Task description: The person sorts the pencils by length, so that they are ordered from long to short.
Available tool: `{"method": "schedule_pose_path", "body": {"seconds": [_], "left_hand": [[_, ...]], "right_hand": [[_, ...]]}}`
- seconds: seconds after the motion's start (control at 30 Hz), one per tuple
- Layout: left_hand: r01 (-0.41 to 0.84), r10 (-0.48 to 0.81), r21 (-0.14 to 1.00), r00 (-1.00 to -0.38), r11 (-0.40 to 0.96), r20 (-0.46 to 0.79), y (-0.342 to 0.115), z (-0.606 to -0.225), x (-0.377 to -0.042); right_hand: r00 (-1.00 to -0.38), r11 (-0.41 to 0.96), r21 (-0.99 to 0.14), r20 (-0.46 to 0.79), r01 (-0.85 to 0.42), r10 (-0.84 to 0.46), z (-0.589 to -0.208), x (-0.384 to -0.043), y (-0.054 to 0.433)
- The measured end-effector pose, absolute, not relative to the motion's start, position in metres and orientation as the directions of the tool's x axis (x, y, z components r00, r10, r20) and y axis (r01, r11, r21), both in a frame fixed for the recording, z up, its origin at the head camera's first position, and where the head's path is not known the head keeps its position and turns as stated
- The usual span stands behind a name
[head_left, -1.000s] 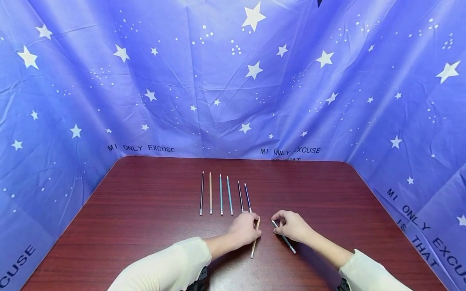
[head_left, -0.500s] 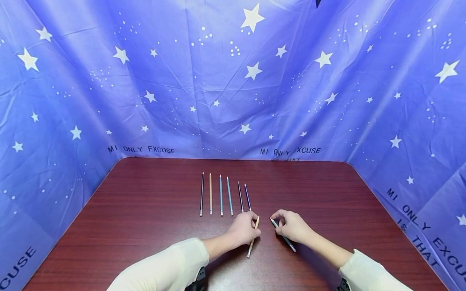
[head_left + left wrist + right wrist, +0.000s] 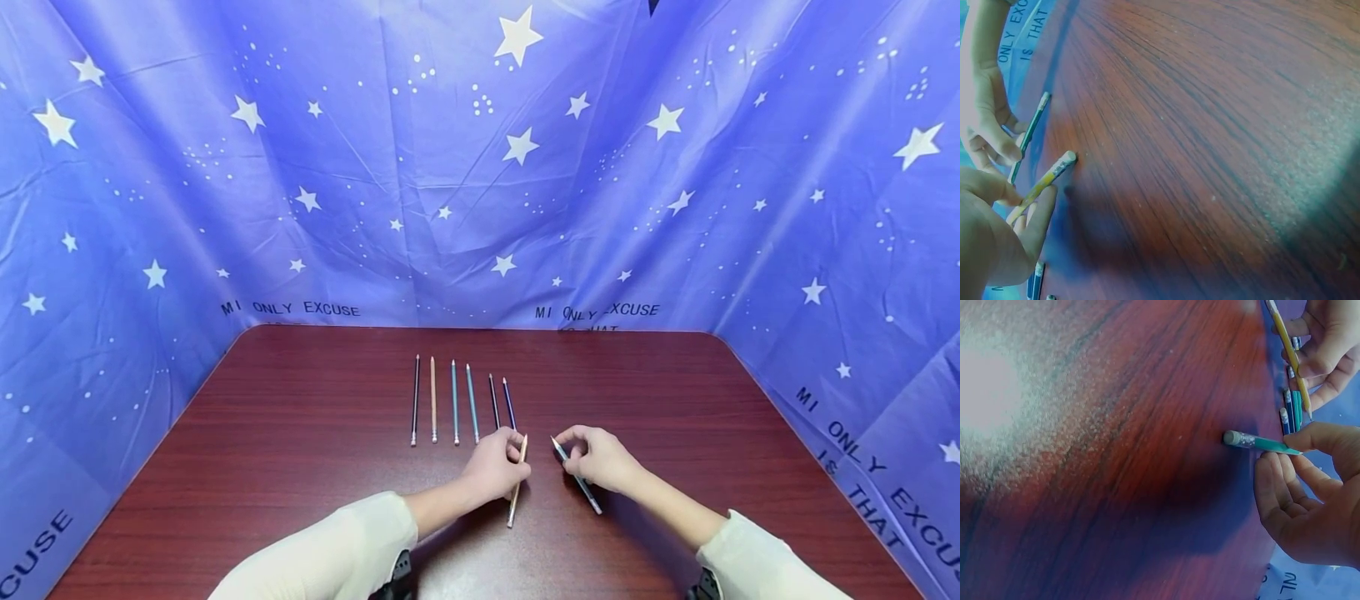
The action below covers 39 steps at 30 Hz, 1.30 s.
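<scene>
My left hand [image 3: 493, 464] pinches a yellow pencil [image 3: 1048, 178] between thumb and fingers, its point facing away from me and its eraser end toward me. To its right, my right hand [image 3: 604, 460] grips a green pencil [image 3: 1263, 444] near the middle, slanted with the tip up and to the left. A small gap separates the two tips in the head view. Just beyond the left hand lie a dark pencil [image 3: 493, 400] and a dark blue pencil [image 3: 509, 402], their eraser ends hidden behind that hand.
Farther left on the brown table [image 3: 262, 433] lie a black pencil [image 3: 416, 404], a yellow pencil [image 3: 433, 404] and two teal pencils [image 3: 454, 404], side by side with points away. A blue star-patterned cloth [image 3: 450, 167] hangs round the table's back and sides.
Both hands have shifted slightly forward and to the left, carrying their pencils along. The yellow pencil's slant is a little steeper now. The row of pencils lies as before.
</scene>
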State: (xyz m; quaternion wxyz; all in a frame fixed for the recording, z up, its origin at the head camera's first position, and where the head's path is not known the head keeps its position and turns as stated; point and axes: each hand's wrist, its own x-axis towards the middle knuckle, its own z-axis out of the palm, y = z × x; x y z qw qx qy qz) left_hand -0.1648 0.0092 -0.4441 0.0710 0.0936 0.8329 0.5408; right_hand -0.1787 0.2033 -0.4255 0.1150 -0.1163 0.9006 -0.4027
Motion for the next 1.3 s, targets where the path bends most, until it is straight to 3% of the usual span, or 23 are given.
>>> {"method": "schedule_pose_path", "body": {"seconds": [0.27,0.63,1.3], "left_hand": [[-0.02,0.183,0.969,-0.981,0.246,-0.067,0.004,-0.446,-0.164],[-0.089,0.122,0.994,-0.988,0.068,-0.097,-0.001,-0.447,-0.164],[-0.152,0.104,0.987,-0.984,-0.044,-0.147,0.001,-0.439,-0.168]], "right_hand": [[-0.934,0.492,-0.871,-0.16,-0.019,-0.32,-0.426,-0.182,0.202],[-0.933,0.408,-0.912,-0.184,0.045,-0.309,-0.422,-0.184,0.193],[-0.933,0.286,-0.952,-0.195,0.106,-0.301,-0.412,-0.189,0.182]]}}
